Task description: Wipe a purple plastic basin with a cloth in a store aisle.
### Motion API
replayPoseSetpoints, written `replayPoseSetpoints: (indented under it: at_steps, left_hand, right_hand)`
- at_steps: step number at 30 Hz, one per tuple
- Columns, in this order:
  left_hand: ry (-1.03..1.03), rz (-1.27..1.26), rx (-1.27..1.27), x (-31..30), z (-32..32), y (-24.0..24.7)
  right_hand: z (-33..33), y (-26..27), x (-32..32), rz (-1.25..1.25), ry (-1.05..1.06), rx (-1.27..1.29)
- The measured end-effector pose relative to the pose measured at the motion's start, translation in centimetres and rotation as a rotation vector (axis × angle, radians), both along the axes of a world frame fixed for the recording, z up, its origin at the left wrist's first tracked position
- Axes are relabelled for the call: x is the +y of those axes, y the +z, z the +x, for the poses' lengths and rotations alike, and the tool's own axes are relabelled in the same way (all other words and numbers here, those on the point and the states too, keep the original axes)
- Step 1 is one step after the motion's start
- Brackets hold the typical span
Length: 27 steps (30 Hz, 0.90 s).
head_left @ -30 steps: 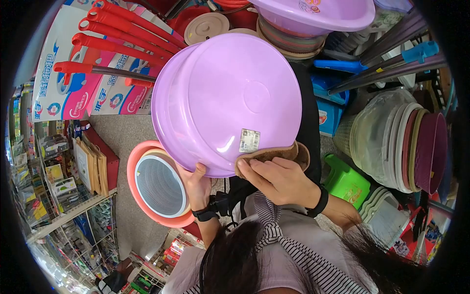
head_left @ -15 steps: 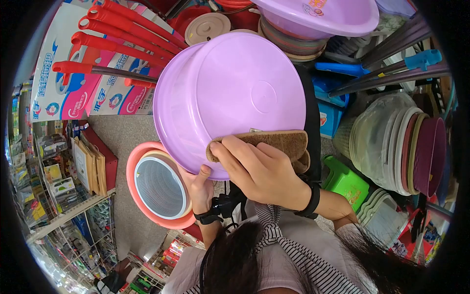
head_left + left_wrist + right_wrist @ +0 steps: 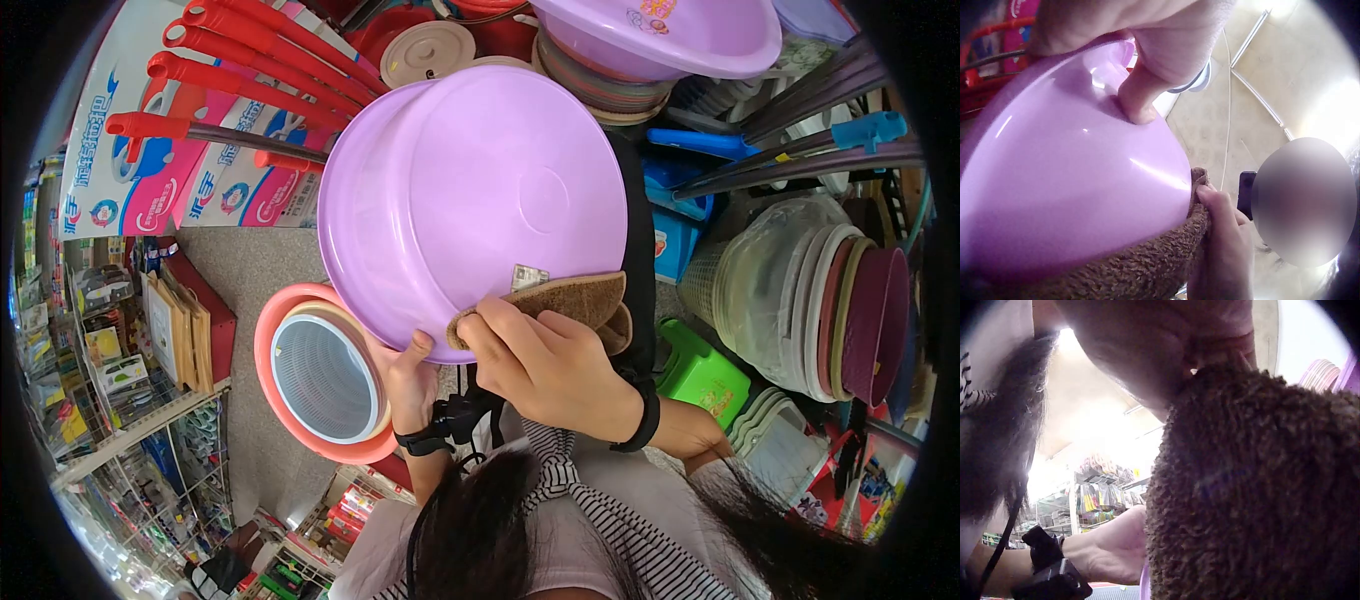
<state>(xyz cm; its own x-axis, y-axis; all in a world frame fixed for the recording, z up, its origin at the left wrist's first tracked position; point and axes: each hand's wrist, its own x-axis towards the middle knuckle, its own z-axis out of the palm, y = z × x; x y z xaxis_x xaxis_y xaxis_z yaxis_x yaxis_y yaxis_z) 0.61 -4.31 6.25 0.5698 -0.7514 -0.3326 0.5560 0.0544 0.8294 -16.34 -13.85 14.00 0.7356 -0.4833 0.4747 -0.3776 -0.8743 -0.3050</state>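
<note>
A purple plastic basin (image 3: 480, 170) is held tilted in front of the body, its round underside facing the head camera. My left hand (image 3: 408, 385) grips the basin's rim at the lower left, with the thumb (image 3: 1139, 100) pressed on the outer wall in the left wrist view. The right hand (image 3: 560, 370) pinches a brown fuzzy cloth (image 3: 590, 295) against the basin's lower edge. Just above the cloth a barcode sticker (image 3: 528, 277) is partly covered. In the right wrist view the cloth (image 3: 1254, 494) fills much of the picture and hides most of the basin.
Below left stands a pink basin (image 3: 275, 425) with a grey colander (image 3: 325, 370) inside. Red-handled poles (image 3: 250, 90) lean at upper left beside boxes. To the right are stacked basins (image 3: 800, 290), a green stool (image 3: 700, 375) and blue dustpans (image 3: 675, 235).
The right hand and cloth moved up over the sticker, then back down a little, partly uncovering it. The left hand keeps its grip while the basin shifts slightly right.
</note>
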Motion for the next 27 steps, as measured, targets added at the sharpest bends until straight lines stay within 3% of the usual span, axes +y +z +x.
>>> replayPoseSetpoints:
  at_steps: [9, 12, 20, 27]
  left_hand:
    - [-0.022, -0.006, -0.021, -0.2, 0.4, 0.0]
    - [0.002, -0.033, -0.14, -0.5, 0.2, -0.2]
    - [-0.036, 0.004, -0.037, 0.0, 0.5, -0.4]
    - [-0.029, -0.002, -0.059, 0.1, 0.8, -0.7]
  right_hand:
    - [0.7, 0.7, -0.8, 0.044, -0.033, -0.063]
    - [1.4, 0.8, -1.2, 0.076, -0.026, -0.06]
    - [0.1, -0.4, -0.2, 0.06, -0.018, -0.029]
    - [-2.0, -0.6, 1.0, 0.193, -0.003, -0.053]
